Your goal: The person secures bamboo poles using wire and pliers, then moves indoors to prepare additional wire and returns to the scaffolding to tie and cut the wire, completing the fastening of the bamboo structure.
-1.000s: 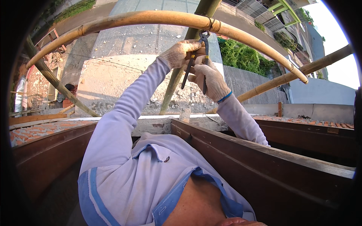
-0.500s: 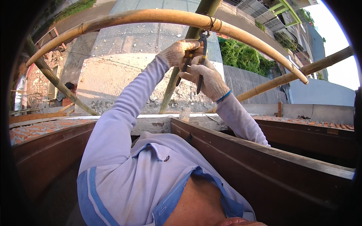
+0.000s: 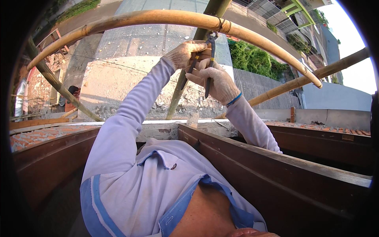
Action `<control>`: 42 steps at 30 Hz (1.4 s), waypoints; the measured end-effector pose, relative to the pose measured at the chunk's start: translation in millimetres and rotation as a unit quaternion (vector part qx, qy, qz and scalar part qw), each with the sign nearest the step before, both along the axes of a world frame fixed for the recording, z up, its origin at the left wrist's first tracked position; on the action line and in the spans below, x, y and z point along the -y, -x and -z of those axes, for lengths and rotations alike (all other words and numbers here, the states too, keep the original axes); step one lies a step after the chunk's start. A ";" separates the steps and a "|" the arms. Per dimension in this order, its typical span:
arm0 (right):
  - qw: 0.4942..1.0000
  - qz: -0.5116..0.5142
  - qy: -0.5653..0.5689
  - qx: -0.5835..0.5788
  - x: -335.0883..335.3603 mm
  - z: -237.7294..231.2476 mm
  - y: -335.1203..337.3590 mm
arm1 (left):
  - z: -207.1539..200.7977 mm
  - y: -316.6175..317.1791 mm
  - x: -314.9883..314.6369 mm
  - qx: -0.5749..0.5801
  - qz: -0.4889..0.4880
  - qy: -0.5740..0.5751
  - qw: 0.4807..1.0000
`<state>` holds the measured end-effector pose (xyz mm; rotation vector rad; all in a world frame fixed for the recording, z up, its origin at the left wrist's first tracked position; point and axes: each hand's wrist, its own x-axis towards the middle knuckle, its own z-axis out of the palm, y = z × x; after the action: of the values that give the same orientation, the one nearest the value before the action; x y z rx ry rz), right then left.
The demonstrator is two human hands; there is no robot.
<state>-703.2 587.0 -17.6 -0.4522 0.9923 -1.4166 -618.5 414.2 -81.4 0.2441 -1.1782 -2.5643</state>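
Observation:
In my gloved right hand (image 3: 218,81) is a pair of black pincers (image 3: 212,51) with yellow bands on the handles. Its handles are spread, and the jaws point up just under a wire binding (image 3: 225,26) on a bamboo pole. My gloved left hand (image 3: 182,55) is close beside the pincers on their left, thumb forward and fingers curled. What lies between those fingers is hidden behind the tool and the glove. The curved horizontal bamboo pole (image 3: 158,17) crosses a thicker upright pole (image 3: 175,98) at the binding.
Brown steel beams (image 3: 268,166) run on both sides of my body. A slanting bamboo pole (image 3: 308,79) stands at right, another (image 3: 63,85) at left. Far below lie a rubble-strewn pavement (image 3: 126,79), a corrugated roof (image 3: 258,89) and green bushes (image 3: 252,59). Brickwork (image 3: 43,134) edges the wall.
Both hands and the pincers have shifted very slightly to the left. The poles and binding stay where they were.

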 end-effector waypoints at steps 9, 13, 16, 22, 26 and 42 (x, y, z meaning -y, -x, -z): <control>1.000 -0.007 0.005 -0.016 -0.3 -0.4 2.5 | 3.9 5.1 3.1 -0.007 -0.003 -0.022 1.000; 1.000 -0.004 0.003 -0.030 -1.2 3.0 1.1 | 5.1 3.2 4.9 0.005 0.018 -0.025 1.000; 0.997 0.006 -0.011 -0.072 -2.1 5.5 -1.0 | 6.9 5.4 4.8 -0.038 0.034 -0.051 0.997; 1.000 -0.002 0.018 -0.018 -6.6 -2.1 5.4 | 1.3 10.0 -8.3 -0.082 0.025 -0.048 0.995; 0.988 -0.011 0.067 0.137 -19.6 -4.8 19.5 | -16.3 7.0 -29.1 0.059 -0.002 -0.017 0.998; 0.925 0.037 -0.114 -0.360 -63.4 1.3 62.2 | -19.9 106.6 -82.0 0.112 -0.213 -0.084 0.967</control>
<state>-765.4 650.4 -18.9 -0.7944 1.7613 -1.1861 -725.1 496.2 -61.5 0.7556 -0.8598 -2.2901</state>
